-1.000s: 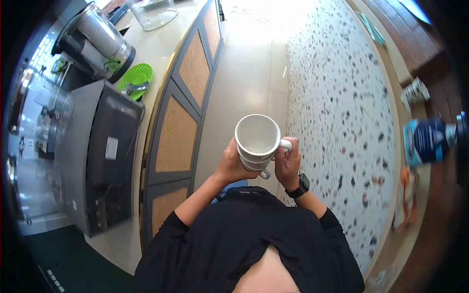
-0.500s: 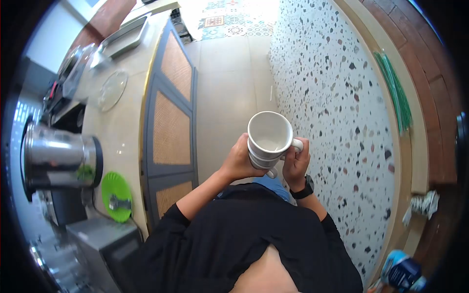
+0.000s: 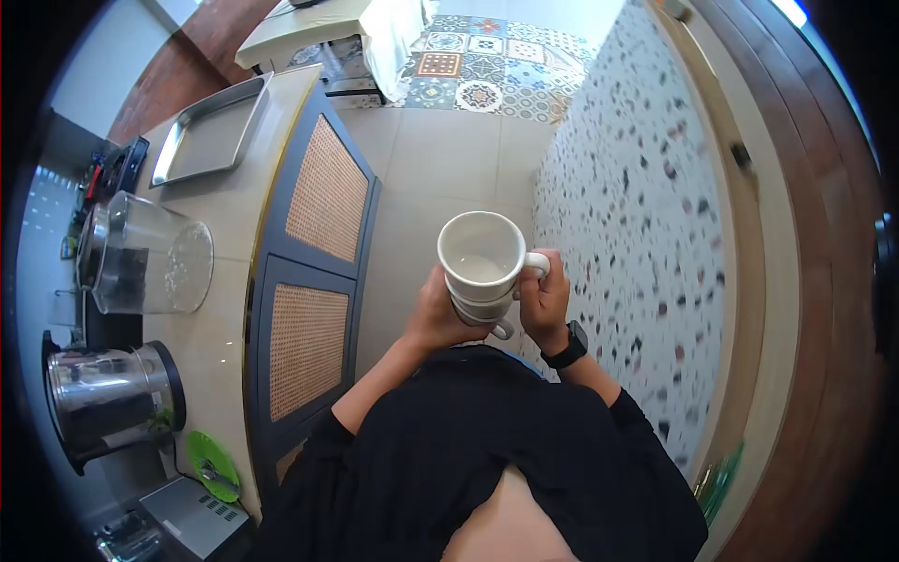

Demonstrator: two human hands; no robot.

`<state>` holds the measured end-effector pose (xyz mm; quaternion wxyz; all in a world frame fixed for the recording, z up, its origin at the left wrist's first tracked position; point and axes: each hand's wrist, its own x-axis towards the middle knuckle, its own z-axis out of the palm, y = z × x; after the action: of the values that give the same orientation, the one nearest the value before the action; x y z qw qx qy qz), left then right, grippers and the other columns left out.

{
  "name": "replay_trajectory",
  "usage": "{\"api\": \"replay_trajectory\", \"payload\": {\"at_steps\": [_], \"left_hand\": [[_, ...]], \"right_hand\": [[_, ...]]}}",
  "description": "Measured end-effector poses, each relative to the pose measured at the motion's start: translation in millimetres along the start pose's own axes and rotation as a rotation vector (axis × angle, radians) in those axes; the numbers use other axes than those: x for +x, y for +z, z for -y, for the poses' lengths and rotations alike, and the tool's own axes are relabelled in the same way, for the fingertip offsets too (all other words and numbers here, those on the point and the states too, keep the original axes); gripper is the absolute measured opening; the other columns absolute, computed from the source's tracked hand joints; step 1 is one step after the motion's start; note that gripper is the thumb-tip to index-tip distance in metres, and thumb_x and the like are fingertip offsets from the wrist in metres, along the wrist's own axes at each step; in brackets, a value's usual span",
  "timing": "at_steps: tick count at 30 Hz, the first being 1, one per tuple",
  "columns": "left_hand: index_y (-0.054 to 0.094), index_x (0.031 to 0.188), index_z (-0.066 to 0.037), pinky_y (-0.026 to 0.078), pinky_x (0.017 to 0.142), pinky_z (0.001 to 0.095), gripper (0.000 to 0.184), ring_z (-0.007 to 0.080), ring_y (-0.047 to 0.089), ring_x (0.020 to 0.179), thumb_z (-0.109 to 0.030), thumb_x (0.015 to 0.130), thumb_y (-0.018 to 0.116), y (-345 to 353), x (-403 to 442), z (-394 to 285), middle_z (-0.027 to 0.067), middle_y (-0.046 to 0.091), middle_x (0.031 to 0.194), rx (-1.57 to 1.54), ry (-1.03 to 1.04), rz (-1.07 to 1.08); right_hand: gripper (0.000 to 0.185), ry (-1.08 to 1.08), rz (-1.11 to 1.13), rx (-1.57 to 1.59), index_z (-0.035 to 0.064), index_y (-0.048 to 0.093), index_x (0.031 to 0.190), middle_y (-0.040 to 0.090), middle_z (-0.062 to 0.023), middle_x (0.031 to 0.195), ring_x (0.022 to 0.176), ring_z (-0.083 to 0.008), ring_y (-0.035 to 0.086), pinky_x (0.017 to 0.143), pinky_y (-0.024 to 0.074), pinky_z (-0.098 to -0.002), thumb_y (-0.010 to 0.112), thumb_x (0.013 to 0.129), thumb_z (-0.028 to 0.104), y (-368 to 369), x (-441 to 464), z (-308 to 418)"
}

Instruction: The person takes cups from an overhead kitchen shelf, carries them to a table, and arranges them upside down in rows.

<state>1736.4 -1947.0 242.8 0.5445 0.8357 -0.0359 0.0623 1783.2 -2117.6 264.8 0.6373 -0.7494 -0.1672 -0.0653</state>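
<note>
A stack of white mugs (image 3: 482,247) is held upright in front of my body, and the top one shows its bare inside. My left hand (image 3: 436,314) wraps around the left side and lower part of the stack. On the other side, my right hand (image 3: 545,298) grips the top mug's handle, its fingers closed around it. A lower handle (image 3: 503,330) sticks out beneath, near my left fingertips. How many mugs are stacked is hard to tell.
On the left counter (image 3: 220,272) stand a metal tray (image 3: 208,131), a large clear jar (image 3: 150,253), a steel container (image 3: 117,393) and a green plate (image 3: 213,465). A speckled terrazzo surface (image 3: 627,244) runs along my right. Patterned tiles (image 3: 482,66) and a cloth-covered table (image 3: 304,28) lie ahead.
I have moved forward along the walkway; the counter items and green sticks have slid back toward me, and more of the table and tiles shows. Both hands keep their hold on the mugs.
</note>
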Motion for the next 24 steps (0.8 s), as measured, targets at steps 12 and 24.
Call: {"api": "replay_trajectory", "payload": {"at_steps": [12,24], "left_hand": [[0.050,0.120,-0.003,0.052,0.083,0.0364,0.079,0.0241,0.064,0.100,-0.021,0.053,0.088,-71.9,335.1,94.5,0.0124,0.063,0.108,-0.045,-0.017,-0.101],[0.047,0.118,-0.001,0.051,0.081,0.0415,0.082,0.0336,0.061,0.099,-0.025,0.051,0.088,-56.4,679.1,142.2,0.0162,0.057,0.107,-0.004,0.171,0.267]], "right_hand": [[0.017,0.026,0.055,0.002,0.0013,0.052,0.098,0.059,-0.0128,0.071,0.061,-0.0237,0.060,0.057,0.0464,-0.0341,0.053,0.093,0.018,73.2,339.0,-119.5],[0.014,0.083,-0.352,-0.078,0.0006,0.052,0.098,0.060,-0.0113,0.069,0.060,-0.0213,0.061,0.055,0.0468,-0.0332,0.052,0.093,0.013,40.3,603.9,-212.8]]}}
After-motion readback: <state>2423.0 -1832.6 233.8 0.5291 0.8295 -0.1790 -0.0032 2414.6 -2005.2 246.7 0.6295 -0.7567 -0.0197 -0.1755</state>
